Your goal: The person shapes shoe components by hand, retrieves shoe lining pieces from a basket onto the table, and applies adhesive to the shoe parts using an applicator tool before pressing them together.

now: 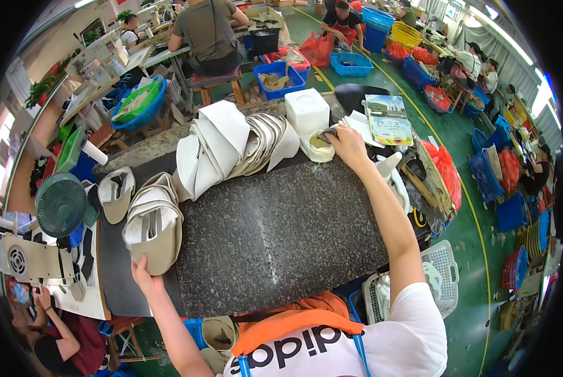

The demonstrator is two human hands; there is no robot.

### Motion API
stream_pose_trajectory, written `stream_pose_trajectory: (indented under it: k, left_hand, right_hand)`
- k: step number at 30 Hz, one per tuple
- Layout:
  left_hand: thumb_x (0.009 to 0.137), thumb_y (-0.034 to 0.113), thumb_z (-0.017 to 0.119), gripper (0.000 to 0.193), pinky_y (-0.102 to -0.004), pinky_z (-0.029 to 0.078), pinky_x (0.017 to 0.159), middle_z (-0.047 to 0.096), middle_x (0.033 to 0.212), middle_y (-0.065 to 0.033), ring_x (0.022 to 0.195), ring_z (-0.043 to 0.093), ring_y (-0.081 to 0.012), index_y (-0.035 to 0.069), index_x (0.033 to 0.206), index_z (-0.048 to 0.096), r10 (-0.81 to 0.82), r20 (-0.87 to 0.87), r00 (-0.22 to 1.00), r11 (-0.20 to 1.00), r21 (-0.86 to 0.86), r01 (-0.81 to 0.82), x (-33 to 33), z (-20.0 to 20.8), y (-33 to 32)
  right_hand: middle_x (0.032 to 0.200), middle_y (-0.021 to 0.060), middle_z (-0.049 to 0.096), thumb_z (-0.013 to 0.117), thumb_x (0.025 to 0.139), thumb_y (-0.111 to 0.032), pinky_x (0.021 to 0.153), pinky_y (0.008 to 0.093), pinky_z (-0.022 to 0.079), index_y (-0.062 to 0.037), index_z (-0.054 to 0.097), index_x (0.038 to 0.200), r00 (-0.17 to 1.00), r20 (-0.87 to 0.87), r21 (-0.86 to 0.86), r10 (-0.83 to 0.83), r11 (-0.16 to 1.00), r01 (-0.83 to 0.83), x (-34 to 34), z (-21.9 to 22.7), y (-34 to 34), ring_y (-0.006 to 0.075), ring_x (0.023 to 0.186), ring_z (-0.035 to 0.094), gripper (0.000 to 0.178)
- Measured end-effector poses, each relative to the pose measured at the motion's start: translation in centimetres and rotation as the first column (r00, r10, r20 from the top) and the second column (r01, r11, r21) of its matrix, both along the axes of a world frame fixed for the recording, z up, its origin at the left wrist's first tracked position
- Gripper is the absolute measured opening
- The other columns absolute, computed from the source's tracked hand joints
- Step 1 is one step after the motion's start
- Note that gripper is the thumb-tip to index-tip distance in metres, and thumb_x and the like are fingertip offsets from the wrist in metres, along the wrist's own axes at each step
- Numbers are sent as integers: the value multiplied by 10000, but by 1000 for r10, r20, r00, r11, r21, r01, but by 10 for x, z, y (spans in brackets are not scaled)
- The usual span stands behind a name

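At the left of the dark stone slab [281, 239], a stack of beige shoe uppers [152, 217] with white linings lies on the black worktop. My left hand [144, 276] pinches the near rounded end of an upper in that stack. Beyond the slab's far edge, my right hand [349, 146] is over a small pale pot [319, 151] with yellowish contents. Its fingers are closed round something small and dark at the pot's rim, too hidden to name. A single beige upper [116, 195] lies farther left.
Folded white sheets [211, 147] and nested pale pieces [272, 141] line the far edge beside a white block [308, 110]. A booklet [388, 119] and a wooden-handled tool [419, 186] lie right. A green fan [60, 204] stands left. Other people work nearby.
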State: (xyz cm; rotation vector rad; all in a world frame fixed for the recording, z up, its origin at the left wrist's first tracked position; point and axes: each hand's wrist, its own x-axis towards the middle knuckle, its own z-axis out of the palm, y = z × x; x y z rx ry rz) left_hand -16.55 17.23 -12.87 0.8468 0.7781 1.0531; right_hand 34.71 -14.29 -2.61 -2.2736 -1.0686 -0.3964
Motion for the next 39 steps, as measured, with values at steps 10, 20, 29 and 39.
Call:
stream_pose_trajectory:
  k: [10, 20, 29, 39]
  left_hand:
    - [833, 56, 607, 480, -349, 417, 935, 557, 1180, -109, 1046, 563, -221, 1, 1274, 423, -234, 50, 971, 949, -203, 239, 4, 27, -68]
    - [747, 18, 612, 583, -363, 364, 984, 514, 1260, -105, 1105, 509, -175, -44, 1300, 439, 261, -316, 912, 783, 622, -8, -37, 122, -111]
    - [754, 21, 637, 562, -301, 452, 874, 587, 1146, -96, 1005, 561, -160, -3, 1283, 449, -720, -359, 594, 622, 46, 781, 136, 73, -99]
    - [644, -47, 671, 929, -344, 333, 1034, 330, 1404, -153, 1277, 366, -244, 30, 1432, 185, -701, 89, 707, 712, 58, 699, 155, 37, -106]
  right_hand:
    - [777, 183, 610, 603, 803, -228, 684, 443, 447, 11, 597, 755, 999, -31, 16, -10, 1000, 10, -4, 9, -4, 372, 768, 587, 244]
    - [792, 171, 608, 587, 809, -249, 679, 443, 451, 2, 611, 784, 1000, 3, -57, -24, 998, 24, -6, 15, -6, 363, 769, 591, 253]
    - [860, 142, 617, 557, 847, -197, 685, 425, 470, -48, 636, 932, 986, 168, -118, 19, 993, 1, -14, 13, -2, 340, 788, 604, 190]
    - [816, 164, 610, 501, 874, -157, 652, 420, 474, -89, 535, 1166, 953, 264, -129, -146, 974, 185, -36, 9, -19, 341, 756, 605, 302]
